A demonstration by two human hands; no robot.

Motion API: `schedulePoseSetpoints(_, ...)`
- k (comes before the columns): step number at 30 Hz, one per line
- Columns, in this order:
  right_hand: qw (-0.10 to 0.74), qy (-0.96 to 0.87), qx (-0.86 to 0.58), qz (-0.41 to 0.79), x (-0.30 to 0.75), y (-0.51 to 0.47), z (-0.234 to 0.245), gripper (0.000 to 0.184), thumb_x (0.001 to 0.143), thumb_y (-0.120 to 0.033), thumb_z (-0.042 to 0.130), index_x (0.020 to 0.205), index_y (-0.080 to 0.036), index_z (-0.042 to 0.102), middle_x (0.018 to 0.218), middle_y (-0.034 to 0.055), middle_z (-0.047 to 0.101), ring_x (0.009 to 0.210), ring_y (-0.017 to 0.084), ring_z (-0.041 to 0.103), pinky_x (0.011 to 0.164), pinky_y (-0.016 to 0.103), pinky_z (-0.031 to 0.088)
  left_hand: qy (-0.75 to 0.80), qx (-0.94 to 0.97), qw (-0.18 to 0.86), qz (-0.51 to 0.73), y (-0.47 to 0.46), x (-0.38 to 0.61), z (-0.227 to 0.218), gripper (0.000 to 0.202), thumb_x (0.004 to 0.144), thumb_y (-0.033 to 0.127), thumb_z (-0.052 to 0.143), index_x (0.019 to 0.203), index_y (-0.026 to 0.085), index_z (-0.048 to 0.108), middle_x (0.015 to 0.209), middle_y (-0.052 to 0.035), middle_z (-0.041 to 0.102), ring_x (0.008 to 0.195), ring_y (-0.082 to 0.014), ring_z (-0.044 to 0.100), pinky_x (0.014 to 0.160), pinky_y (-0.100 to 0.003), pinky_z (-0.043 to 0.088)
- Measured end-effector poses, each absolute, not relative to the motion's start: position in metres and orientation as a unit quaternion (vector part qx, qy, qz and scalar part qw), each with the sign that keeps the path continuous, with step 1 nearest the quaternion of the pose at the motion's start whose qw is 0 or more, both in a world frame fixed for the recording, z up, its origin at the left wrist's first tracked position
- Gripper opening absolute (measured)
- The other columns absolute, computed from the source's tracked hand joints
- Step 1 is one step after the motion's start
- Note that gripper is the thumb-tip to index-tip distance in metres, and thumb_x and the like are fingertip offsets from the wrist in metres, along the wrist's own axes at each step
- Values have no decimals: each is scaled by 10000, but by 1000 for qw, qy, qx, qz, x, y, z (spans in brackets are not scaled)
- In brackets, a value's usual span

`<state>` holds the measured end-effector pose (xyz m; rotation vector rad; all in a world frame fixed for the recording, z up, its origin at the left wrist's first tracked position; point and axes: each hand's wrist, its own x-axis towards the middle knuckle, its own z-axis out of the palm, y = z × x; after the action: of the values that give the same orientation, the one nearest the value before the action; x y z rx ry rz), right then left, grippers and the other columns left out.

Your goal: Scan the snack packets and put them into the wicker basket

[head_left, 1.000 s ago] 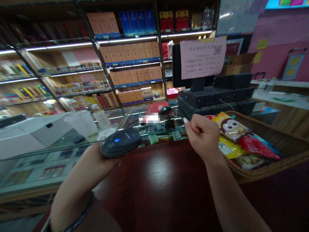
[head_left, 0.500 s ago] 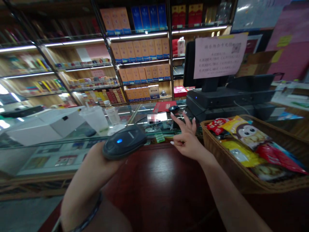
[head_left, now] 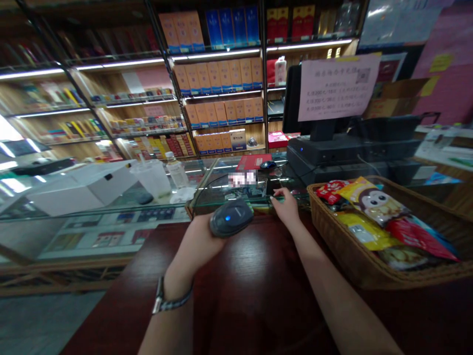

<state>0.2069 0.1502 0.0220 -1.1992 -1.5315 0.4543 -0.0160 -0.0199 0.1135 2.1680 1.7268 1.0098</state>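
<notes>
A dark handheld barcode scanner (head_left: pixel 232 218) with a lit blue light is gripped in my left hand (head_left: pixel 195 241), above the reddish-brown wooden counter (head_left: pixel 251 286). Its front end points away toward the glass counter (head_left: pixel 214 195). To the right of the scanner, my right hand (head_left: pixel 288 209) reaches over the near edge of the glass, thumb and fingers apart. I make out nothing held in it. A small green and yellow item lies partly hidden between the scanner and this hand.
On the right stands a wicker basket (head_left: pixel 354 261) of snack bags, with a monitor (head_left: pixel 293 98) behind it. A computer mouse (head_left: pixel 268 164) and a red folder (head_left: pixel 253 161) lie on the glass. At left are a white box (head_left: pixel 84 190), a plastic cup (head_left: pixel 153 180) and a bottle (head_left: pixel 177 170).
My left hand has carried the scanner right and slightly down. My right hand has lowered a little; its spread, raised fingers now bend toward the left.
</notes>
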Motion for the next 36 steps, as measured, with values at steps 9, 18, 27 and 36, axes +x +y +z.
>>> schedulePoseSetpoints(9, 408, -593, -688, 95, 184, 207, 21, 744, 807, -533, 660, 1318, -23, 482, 1299, 255, 574, 1250, 355, 508, 1058, 411, 376, 571, 742, 87, 340, -2, -6, 7, 371, 673, 131, 614, 1016, 197, 741, 939, -86, 801, 846, -262, 749, 770, -326, 548)
schedulePoseSetpoints(18, 381, -564, -730, 58, 167, 233, 2, 834, 737, -425, 723, 1383, 9, 422, 1374, 269, 545, 1369, 357, 417, 1205, 461, 129, 545, 768, 85, 326, -3, 0, -6, 42, 677, 175, 624, 706, 206, 623, 686, -39, 705, 634, -198, 671, 596, -269, 450)
schedulePoseSetpoints(27, 332, -552, -756, 120, 172, 246, 23, 802, 713, -471, 747, 1350, -67, 476, 1412, 247, 527, 1402, 401, 371, 1161, 575, 205, 541, 775, 88, 314, -4, 1, -8, 55, 672, 172, 625, 690, 211, 590, 659, -20, 675, 599, -185, 633, 574, -269, 410)
schedulePoseSetpoints(36, 351, -546, -755, 96, 172, 246, 23, 776, 704, -447, 777, 1299, -28, 507, 1294, 258, 612, 1332, 356, 471, 1177, 564, 176, 543, 777, 87, 308, -4, 1, -9, 44, 688, 179, 624, 711, 204, 594, 677, -32, 683, 624, -193, 647, 603, -275, 426)
